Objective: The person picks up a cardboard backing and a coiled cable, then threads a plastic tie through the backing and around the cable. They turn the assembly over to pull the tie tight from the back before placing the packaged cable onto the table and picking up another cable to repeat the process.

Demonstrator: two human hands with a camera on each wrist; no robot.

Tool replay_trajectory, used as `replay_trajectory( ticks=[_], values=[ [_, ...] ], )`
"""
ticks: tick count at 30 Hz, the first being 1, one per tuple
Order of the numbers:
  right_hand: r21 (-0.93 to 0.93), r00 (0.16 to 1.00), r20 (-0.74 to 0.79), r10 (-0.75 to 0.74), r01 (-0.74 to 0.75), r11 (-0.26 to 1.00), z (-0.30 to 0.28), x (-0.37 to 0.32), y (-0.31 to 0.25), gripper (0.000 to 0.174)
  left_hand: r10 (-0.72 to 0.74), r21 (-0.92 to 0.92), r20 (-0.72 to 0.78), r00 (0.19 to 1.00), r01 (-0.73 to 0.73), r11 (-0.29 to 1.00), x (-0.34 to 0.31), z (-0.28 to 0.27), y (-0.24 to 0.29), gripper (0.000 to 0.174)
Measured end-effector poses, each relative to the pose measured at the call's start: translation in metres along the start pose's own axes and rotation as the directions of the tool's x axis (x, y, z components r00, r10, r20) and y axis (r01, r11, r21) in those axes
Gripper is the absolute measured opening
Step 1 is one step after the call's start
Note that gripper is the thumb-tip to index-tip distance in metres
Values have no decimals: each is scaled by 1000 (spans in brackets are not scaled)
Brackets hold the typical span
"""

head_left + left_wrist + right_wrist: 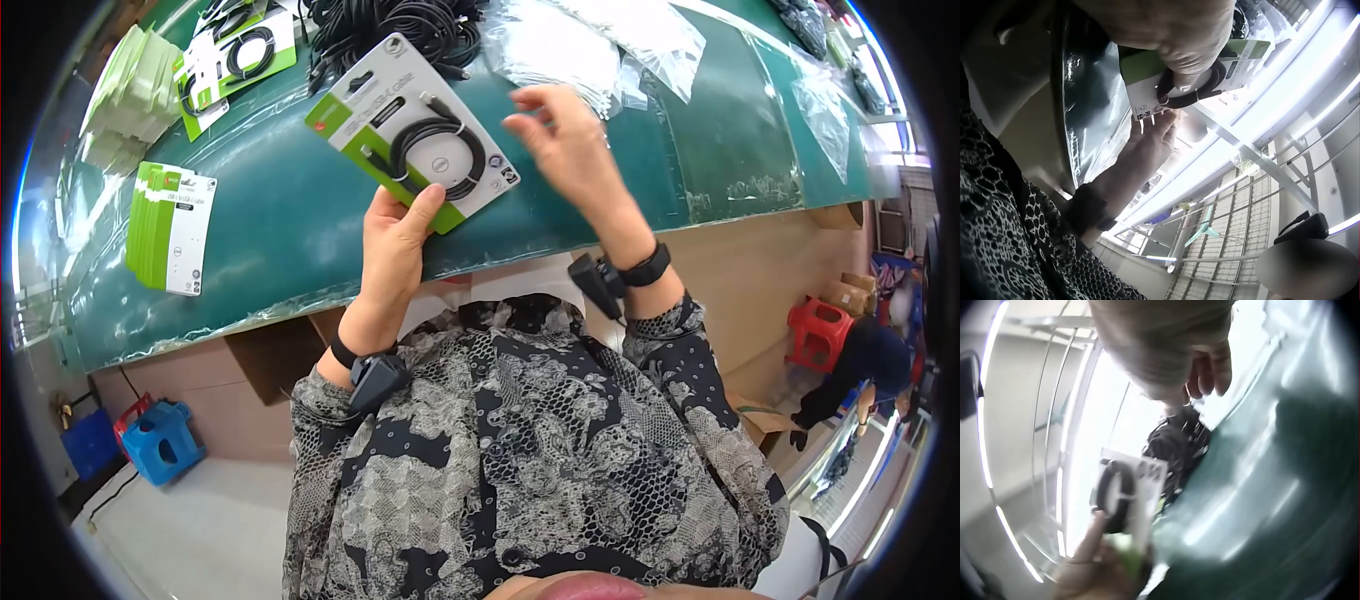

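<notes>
A white and green card (365,110) with a coiled black cable (440,150) tied on it is held tilted above the table. The left hand (400,240) pinches its lower edge, thumb on the front. To the right of the card, the right hand (570,150) is raised with nothing in it, fingers loosely bent and apart from the card. White tie ends poke out behind the card (1141,87) in the left wrist view. In the right wrist view the card (1150,487) is blurred, below the right hand (1166,356).
Stacked flat cards (172,230) lie on the green table (290,200) at the left, with a taller pile (130,95) behind. Finished-looking cable cards (240,55), black cables (430,35) and clear plastic bags (560,50) lie along the back. The table's front edge runs below the hands.
</notes>
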State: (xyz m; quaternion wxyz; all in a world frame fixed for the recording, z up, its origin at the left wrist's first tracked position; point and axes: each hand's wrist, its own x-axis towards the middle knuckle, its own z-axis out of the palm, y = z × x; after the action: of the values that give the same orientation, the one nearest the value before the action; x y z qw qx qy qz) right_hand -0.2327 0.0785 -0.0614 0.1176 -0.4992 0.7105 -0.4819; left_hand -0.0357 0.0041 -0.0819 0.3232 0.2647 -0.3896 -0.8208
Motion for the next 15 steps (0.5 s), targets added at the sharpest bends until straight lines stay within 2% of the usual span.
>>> replay_trajectory(
  ticks=[1, 2, 5, 11, 14, 15],
  values=[
    [-278, 997, -47, -64, 48, 959, -12, 7, 12, 24, -9, 13, 0, 1000, 9, 1000, 1, -3, 0, 31],
    [-280, 997, -47, -65, 50, 959, -16, 9, 20, 24, -18, 26, -3, 1000, 18, 999, 2, -4, 0, 31],
    [-594, 996, -2, -88, 70, 802, -21, 9, 41, 15, -35, 6, 10, 999, 35, 999, 7, -2, -1, 31],
    [-565, 978, 50, -202, 195, 802, -22, 9, 51, 14, -71, -96, 31, 997, 74, 993, 15, 7, 4, 33],
    [-561, 965, 117, -233, 258, 787, -29, 2, 35, 10, -108, -287, 52, 993, 119, 950, 21, 8, 7, 36],
    [-441, 981, 72, -180, 193, 877, -30, -3, 22, 8, -103, -288, 43, 994, 111, 951, 21, 8, 9, 36]
  ],
)
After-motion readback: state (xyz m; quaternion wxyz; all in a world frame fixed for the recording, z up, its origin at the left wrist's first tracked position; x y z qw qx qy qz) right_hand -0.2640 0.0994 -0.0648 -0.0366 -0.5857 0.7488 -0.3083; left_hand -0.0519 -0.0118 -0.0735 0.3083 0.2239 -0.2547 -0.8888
